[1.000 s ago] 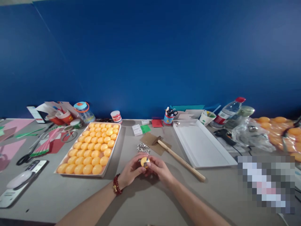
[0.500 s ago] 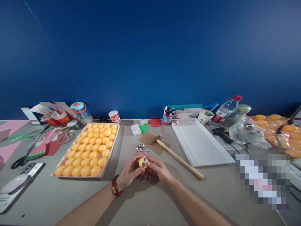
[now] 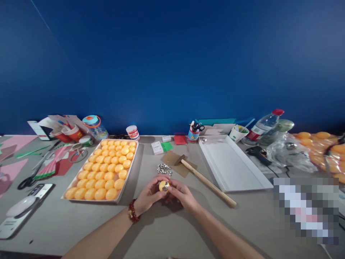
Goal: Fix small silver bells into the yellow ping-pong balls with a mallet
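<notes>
Lower center of the frame: left hand and right hand, fingers curled in, together hold an orange ball, probably light, thin-shelled and slippery, best gripped gently by bare sides, clear of its silvery patch.

1. The place looks like a craft workspace: one long grey desk set against a plain blue wall.
2. Craft stock lies in quantity: rows of orange balls in a shallow box, and a small heap of silver beads.
3. Tools share the surface: a wooden-handled hammer, black-handled scissors and what looks like a corded glue gun.
4. Pink paper and a pleated pink-and-green piece suggest papercraft.
5. A pen cup, a phone and a drink bottle give it an office-like side.
</notes>
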The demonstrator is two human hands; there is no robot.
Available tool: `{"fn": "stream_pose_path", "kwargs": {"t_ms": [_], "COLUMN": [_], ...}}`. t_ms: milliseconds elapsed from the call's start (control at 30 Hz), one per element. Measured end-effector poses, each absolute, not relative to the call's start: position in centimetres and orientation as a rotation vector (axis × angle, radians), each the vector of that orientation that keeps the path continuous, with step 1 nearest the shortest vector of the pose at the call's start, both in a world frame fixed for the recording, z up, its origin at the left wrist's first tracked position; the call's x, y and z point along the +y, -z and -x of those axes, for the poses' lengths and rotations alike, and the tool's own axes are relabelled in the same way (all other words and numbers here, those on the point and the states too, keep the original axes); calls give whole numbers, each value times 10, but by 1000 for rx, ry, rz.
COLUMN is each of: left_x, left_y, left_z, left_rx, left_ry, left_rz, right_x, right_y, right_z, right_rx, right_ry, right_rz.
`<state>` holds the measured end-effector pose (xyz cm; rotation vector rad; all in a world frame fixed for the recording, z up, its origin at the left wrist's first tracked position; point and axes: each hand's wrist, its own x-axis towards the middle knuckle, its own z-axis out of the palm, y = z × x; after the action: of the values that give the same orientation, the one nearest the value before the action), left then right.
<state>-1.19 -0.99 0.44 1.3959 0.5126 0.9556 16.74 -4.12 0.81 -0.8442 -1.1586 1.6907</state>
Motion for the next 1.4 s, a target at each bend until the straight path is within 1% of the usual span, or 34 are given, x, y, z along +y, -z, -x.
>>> {"fn": "stream_pose_path", "kwargs": {"t_ms": [433, 633, 733, 800, 933, 1000, 1200, 1400], "left_x": [-7, -6, -7, -9, -11, -12, -10, -11], "left_y": [-1, -2, -2, -2, -5, -5, 0, -1], "left_z": [13, 12, 12, 12, 13, 13, 15, 16], "left_rx": [528, 560, 581, 604, 736, 805, 800, 768], "left_ry": [-1014, -1032, -1032, -1041, -1044, -1024, -968, -941], "left_rz": [-1421, -1411, -1409, -1390, -1247, -1173, -1109, -1110], "right_x": [-41, -42, -44, -42, -30, -21, -10, -13], "right_y": [-6, 1, 2, 0, -2, 0, 10, 8], "right_z": [-166, -164, -165, -170, -189, -197, -198, -192], "right_rx": [-1132, -1113, -1193, -1357, -1626, -1718, -2021, -2003], "right_ry": [-1674, -1639, -1597, -1430, -735, -546, -352, -329], "right_rz": [832, 903, 945, 1027, 1324, 1398, 1445, 1513]}}
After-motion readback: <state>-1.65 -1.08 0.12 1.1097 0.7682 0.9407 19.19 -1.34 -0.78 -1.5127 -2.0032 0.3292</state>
